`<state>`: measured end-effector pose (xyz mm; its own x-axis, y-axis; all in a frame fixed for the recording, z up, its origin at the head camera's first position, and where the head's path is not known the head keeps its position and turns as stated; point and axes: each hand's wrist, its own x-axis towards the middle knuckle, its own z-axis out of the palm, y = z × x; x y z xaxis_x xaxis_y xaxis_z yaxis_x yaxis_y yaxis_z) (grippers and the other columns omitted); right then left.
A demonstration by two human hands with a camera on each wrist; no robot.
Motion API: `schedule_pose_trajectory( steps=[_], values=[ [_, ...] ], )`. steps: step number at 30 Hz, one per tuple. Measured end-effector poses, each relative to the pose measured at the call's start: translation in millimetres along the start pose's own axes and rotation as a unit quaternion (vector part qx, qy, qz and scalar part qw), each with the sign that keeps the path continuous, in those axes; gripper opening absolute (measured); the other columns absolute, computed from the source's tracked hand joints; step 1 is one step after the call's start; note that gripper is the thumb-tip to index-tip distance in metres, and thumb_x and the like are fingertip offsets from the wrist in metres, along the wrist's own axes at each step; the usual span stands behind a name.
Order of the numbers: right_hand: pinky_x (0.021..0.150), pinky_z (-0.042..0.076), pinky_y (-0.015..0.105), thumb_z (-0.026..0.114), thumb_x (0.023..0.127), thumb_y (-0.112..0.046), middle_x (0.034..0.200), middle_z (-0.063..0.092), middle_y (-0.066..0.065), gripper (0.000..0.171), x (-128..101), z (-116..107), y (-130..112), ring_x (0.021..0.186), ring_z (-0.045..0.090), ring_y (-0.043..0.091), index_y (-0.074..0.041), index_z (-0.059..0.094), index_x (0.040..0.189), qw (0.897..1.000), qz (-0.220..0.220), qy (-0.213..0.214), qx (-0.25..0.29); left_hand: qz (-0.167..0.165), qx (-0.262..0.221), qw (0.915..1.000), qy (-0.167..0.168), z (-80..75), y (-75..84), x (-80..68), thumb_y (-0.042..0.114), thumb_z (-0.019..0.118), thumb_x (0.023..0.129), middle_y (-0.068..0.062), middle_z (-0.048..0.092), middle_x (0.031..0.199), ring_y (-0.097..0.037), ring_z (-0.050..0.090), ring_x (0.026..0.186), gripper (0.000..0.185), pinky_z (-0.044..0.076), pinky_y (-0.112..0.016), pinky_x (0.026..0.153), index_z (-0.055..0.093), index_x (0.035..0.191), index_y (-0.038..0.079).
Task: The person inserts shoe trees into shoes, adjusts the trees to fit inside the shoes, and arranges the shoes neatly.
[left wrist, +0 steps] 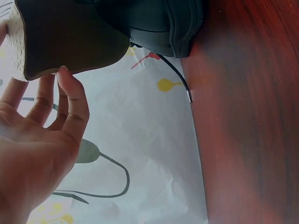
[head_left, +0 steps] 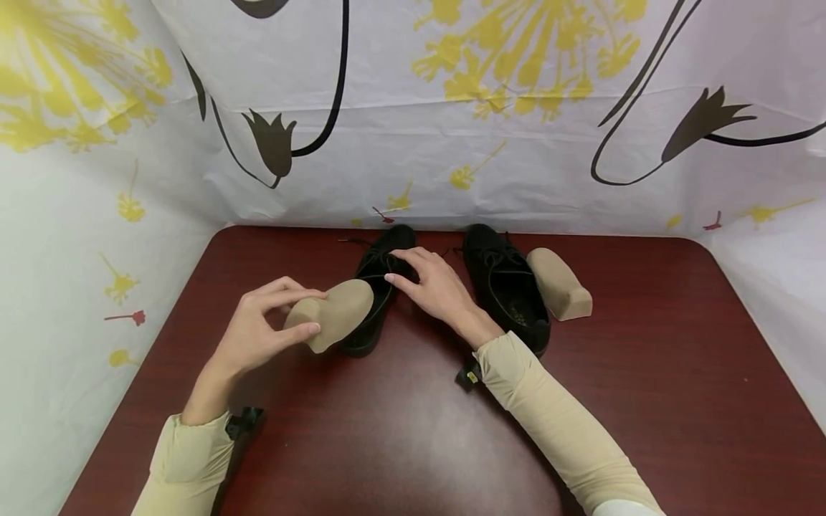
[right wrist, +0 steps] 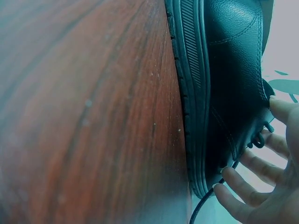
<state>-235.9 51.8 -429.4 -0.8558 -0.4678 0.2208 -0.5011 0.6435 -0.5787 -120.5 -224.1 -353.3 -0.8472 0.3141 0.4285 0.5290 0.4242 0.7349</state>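
In the head view my left hand [head_left: 258, 326] grips a beige shoe insert [head_left: 345, 308] by its raised heel block, fingers above and thumb below. Its rounded end hangs over the heel opening of a black lace-up shoe [head_left: 364, 337]. The left wrist view shows the insert's dark flat face [left wrist: 70, 37] near the shoe [left wrist: 149, 28]. My right hand [head_left: 439, 287] rests by the same shoe's laces and tongue, its fingers spread and fairly straight. In the right wrist view, the thumb touches the tongue edge and the fingertips lie along the shoe's side [right wrist: 229, 93].
A second black shoe [head_left: 490, 279] stands to the right, partly behind my right forearm. Against its outer side lies another beige insert [head_left: 558, 283]. Both shoes sit on a dark red table [head_left: 387, 430], toes near the patterned cloth [head_left: 361, 186] at its back edge.
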Motion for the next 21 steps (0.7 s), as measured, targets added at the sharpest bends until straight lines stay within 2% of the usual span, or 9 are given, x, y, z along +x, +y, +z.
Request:
schedule_pose_trajectory(
  steps=[11,21],
  values=[
    [0.108,0.037,0.043,0.056,0.099,-0.052,0.138,0.055,0.001,0.053,0,-1,0,0.128,0.049,0.024,-0.022,0.055,0.142,1.000,-0.003,0.003,0.000,0.000,-0.010,1.0000,0.002,6.8,1.4,1.7,-0.007,0.082,0.072,-0.003,0.066,0.091,-0.009,0.060,0.081,0.036,0.047,-0.020,0.074,0.075,0.107,-0.001],
    [0.107,0.038,0.044,0.056,0.098,-0.053,0.140,0.054,0.001,0.053,-1,-2,0,0.130,0.048,0.023,-0.023,0.055,0.143,1.000,0.005,-0.001,0.006,0.010,0.006,0.9999,-0.004,13.4,3.6,6.5,-0.005,0.083,0.073,-0.001,0.065,0.090,-0.010,0.060,0.082,0.036,0.047,-0.020,0.073,0.075,0.107,0.001]
  ],
)
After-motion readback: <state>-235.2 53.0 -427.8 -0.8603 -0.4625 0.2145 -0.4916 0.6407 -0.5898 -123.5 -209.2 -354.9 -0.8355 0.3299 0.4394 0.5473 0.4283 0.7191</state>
